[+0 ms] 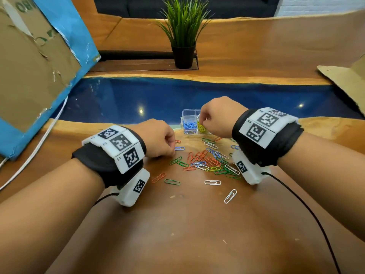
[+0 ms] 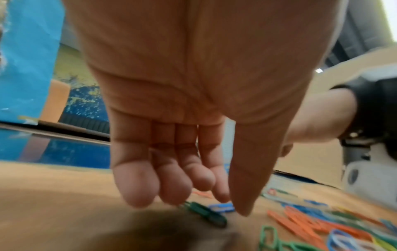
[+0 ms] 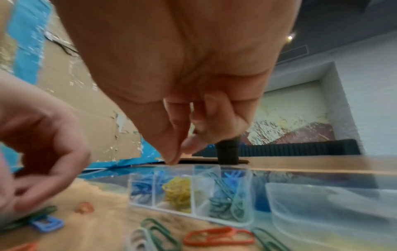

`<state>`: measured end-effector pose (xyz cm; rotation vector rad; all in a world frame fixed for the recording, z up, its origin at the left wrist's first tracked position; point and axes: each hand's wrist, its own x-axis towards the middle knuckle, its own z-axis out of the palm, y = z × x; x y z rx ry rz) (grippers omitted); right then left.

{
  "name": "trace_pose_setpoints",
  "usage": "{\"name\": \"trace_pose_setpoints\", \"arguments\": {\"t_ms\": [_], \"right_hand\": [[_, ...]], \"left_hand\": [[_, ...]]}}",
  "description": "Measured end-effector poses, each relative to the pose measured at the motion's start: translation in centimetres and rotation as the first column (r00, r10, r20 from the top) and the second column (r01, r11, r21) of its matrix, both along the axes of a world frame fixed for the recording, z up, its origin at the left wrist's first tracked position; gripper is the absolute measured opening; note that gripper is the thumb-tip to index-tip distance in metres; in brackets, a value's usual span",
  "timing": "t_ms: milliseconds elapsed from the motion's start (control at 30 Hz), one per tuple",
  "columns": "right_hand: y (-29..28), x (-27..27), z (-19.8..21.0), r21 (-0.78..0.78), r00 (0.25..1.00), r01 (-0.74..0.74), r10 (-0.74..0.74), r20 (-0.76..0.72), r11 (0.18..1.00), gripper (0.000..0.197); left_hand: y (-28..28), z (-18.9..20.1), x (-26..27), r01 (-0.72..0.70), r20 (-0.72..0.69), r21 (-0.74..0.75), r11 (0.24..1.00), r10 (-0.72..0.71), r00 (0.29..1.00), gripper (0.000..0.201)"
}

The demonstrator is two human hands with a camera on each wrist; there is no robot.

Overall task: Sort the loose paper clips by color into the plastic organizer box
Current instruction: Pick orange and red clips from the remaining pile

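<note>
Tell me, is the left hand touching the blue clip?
Cannot tell. In the left wrist view the left hand hangs right over the blue clip, but blur hides any contact.

You're at a wooden table [image 1: 177, 234] with a glossy blue resin strip [image 1: 177, 95] reflecting ceiling lights. Beyond it stands a potted grass plant [image 1: 183, 32], with a dark sofa [image 1: 217, 4] behind. Torn cardboard with blue facing [image 1: 35, 66] leans at your left.

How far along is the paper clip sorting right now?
Partly done. The organizer box already holds blue, yellow and green clips in separate compartments. The right hand hovers over the yellow section, fingertips pinched; any clip there is hidden. The left hand reaches for a blue clip. The mixed pile remains on the table.
</note>
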<state>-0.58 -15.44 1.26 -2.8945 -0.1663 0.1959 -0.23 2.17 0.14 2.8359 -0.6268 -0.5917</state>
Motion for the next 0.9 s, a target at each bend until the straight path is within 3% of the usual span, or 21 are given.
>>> {"name": "trace_pose_setpoints", "arguments": {"t_ms": [133, 233, 300, 500, 667, 733, 767, 800, 900], "right_hand": [[1.1, -2.0, -0.2, -0.067, 0.955, -0.27, 0.258, -0.149, 0.96, 0.011], [1.4, -2.9, -0.7, -0.143, 0.922, -0.368, 0.34, -0.183, 0.919, 0.017], [1.4, -2.9, -0.9, -0.16, 0.926, -0.363, 0.337, -0.167, 0.918, 0.017], [0.6, -3.0, -0.9, -0.122, 0.928, -0.352, 0.329, -0.172, 0.928, 0.017], [-1.0, -3.2, -0.3, 0.016, 0.952, -0.24, 0.239, -0.189, 0.971, 0.025], [-1.7, -3.4, -0.4, 0.233, 0.955, -0.09, 0.15, -0.254, 0.968, 0.027], [-2.1, -3.5, -0.4, 0.399, 0.941, 0.056, 0.085, -0.327, 0.915, 0.026], [-2.3, -3.6, -0.4, 0.554, 0.908, 0.222, 0.036, -0.418, 0.802, 0.025], [-2.5, -4.0, -0.5, 0.758, 0.817, 0.549, -0.035, -0.575, 0.352, 0.029]], "left_hand": [[-0.7, -0.1, -0.7, 0.053, 0.022, 0.007, 0.999, -0.053, 0.998, 0.01], [-1.6, 0.3, -1.1, 0.096, 0.09, 0.022, 0.995, -0.097, 0.991, 0.016], [-2.4, 0.3, -1.4, 0.13, 0.143, 0.048, 0.99, -0.135, 0.98, 0.012], [-4.2, 0.1, -1.7, 0.188, 0.215, 0.208, 0.96, -0.232, 0.949, 0.03], [-4.7, -0.3, -1.8, 0.151, 0.238, 0.275, 0.949, -0.22, 0.946, 0.021], [-4.8, -0.4, -1.9, 0.151, 0.239, 0.282, 0.947, -0.222, 0.945, 0.02], [-4.8, -0.4, -1.9, 0.148, 0.241, 0.284, 0.947, -0.22, 0.945, 0.021], [-4.8, -0.4, -1.9, 0.145, 0.243, 0.287, 0.947, -0.218, 0.945, 0.021], [-4.6, -0.2, -2.1, 0.134, 0.239, 0.24, 0.962, -0.192, 0.952, 0.019]]}}
